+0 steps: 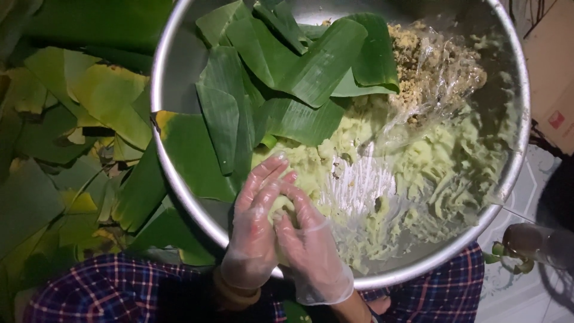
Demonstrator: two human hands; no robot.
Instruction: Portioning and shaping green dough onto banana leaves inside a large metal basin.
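Just inside the near rim of the big metal bowl (pixel 179 179), the left hand (pixel 254 233) and right hand (pixel 311 251), both in thin clear gloves, are cupping together and closing on a lump of pale green paste (pixel 281 209). It is looking soft, sticky and light, best held by cradling from both sides. Farther into the bowl, more paste (pixel 430 173) and cut banana leaves (pixel 287 72) are lying.

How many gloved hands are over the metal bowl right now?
2. The left hand and right hand sit together at the near rim of the metal bowl, cupping a lump of pale green dough.
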